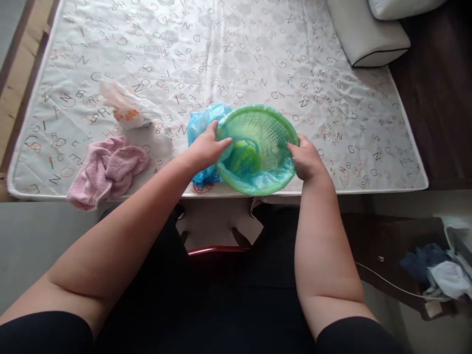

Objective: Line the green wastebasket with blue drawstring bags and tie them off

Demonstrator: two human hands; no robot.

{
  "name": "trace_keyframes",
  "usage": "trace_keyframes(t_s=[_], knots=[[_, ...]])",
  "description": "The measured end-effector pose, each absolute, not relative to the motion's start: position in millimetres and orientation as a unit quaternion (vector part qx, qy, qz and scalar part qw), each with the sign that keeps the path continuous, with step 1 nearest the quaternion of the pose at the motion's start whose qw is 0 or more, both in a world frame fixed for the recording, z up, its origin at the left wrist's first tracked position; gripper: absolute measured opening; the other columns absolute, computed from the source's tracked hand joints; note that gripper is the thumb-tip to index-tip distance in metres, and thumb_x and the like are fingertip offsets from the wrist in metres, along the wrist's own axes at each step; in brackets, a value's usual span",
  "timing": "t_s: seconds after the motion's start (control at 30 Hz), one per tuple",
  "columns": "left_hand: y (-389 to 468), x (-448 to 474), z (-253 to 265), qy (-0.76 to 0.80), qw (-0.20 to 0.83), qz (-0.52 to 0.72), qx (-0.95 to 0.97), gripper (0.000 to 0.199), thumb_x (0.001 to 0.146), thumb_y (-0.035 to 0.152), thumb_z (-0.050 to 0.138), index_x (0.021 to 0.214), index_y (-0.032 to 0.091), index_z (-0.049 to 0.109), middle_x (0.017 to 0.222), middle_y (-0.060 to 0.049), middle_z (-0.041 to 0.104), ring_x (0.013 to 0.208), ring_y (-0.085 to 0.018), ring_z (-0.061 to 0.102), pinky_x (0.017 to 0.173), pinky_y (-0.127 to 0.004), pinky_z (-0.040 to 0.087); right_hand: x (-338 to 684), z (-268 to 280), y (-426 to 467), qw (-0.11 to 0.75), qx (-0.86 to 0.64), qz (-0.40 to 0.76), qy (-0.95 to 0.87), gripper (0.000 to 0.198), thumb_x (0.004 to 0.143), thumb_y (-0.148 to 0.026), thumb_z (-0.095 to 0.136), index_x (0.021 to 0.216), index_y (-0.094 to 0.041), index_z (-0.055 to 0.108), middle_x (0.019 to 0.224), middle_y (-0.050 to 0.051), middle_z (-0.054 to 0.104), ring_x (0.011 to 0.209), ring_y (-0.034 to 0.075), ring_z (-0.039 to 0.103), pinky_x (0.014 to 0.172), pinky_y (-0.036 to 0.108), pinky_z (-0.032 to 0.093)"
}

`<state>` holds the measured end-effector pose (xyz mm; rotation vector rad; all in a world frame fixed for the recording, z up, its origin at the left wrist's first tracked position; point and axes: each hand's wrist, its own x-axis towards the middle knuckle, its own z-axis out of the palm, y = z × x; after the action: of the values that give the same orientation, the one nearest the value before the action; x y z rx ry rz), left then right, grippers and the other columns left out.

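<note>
A round green plastic basket (275, 129) is tilted toward me at the front edge of the mattress. My left hand (208, 150) is closed on its left rim, thumb toward the inside. On the opposite rim, my right hand (307, 156) is closed as well. A thin blue plastic bag (201, 125) bunches outside the basket on the left, and similar film lies along the basket's lower inside. Within sits something bright yellow-green (244, 156), partly covered by the film, its kind unclear.
A crumpled pink towel (106, 172) lies at the mattress's front left, with a white and orange plastic bag (127, 108) behind it. White cushions (368, 37) rest at the back right of the lettered mattress (177, 54). Cloths (448, 278) lie low on the right.
</note>
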<state>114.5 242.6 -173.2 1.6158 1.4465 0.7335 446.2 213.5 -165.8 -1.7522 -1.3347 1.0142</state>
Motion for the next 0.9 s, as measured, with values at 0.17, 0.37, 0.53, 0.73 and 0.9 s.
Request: trace_keyframes(t_s=[0.17, 0.37, 0.53, 0.73, 0.9], knots=[[256, 101, -174, 0.611, 0.328, 0.381, 0.612, 0.061, 0.097, 0.045, 0.074, 0.153, 0.030, 0.054, 0.145, -0.012, 0.066, 0.147, -0.039, 0.056, 0.126, -0.058, 0.041, 426, -145, 220, 0.375, -0.623, 0.385, -0.569, 0.047, 0.102, -0.054, 0.061, 0.140, -0.026, 0.063, 0.133, 0.010, 0.073, 0.127, 0.030, 0.068, 0.110, 0.051, 0.057], [250, 109, -156, 0.580, 0.303, 0.415, 0.632, 0.047, 0.096, 0.049, 0.077, 0.134, 0.024, 0.065, 0.135, -0.010, 0.070, 0.136, -0.035, 0.064, 0.120, -0.051, 0.048, 424, -139, 218, 0.385, -0.616, 0.390, -0.566, 0.045, 0.101, -0.052, 0.062, 0.139, -0.028, 0.064, 0.134, 0.008, 0.074, 0.126, 0.031, 0.069, 0.112, 0.054, 0.058], [245, 121, -155, 0.604, 0.338, 0.392, 0.606, 0.032, 0.098, 0.046, 0.071, 0.119, 0.022, 0.070, 0.121, -0.009, 0.075, 0.118, -0.029, 0.071, 0.107, -0.043, 0.057, 435, -144, 217, 0.344, -0.645, 0.435, -0.526, 0.042, 0.096, -0.046, 0.066, 0.133, -0.026, 0.068, 0.118, 0.009, 0.078, 0.111, 0.031, 0.074, 0.097, 0.052, 0.064], [271, 104, -150, 0.639, 0.357, 0.437, 0.523, 0.014, 0.093, 0.033, 0.064, 0.102, 0.023, 0.069, 0.094, -0.005, 0.071, 0.097, -0.021, 0.073, 0.086, -0.034, 0.060, 443, -157, 221, 0.343, -0.680, 0.424, -0.489, 0.046, 0.090, -0.045, 0.073, 0.132, -0.026, 0.068, 0.120, 0.011, 0.076, 0.106, 0.030, 0.074, 0.090, 0.049, 0.064], [310, 39, -142, 0.681, 0.260, 0.555, 0.401, 0.006, 0.094, 0.024, 0.054, 0.097, 0.024, 0.059, 0.086, -0.001, 0.061, 0.087, -0.016, 0.069, 0.075, -0.030, 0.054, 456, -172, 230, 0.410, -0.718, 0.349, -0.440, 0.040, 0.095, -0.054, 0.066, 0.123, -0.025, 0.067, 0.120, 0.011, 0.071, 0.108, 0.028, 0.073, 0.087, 0.046, 0.063]])
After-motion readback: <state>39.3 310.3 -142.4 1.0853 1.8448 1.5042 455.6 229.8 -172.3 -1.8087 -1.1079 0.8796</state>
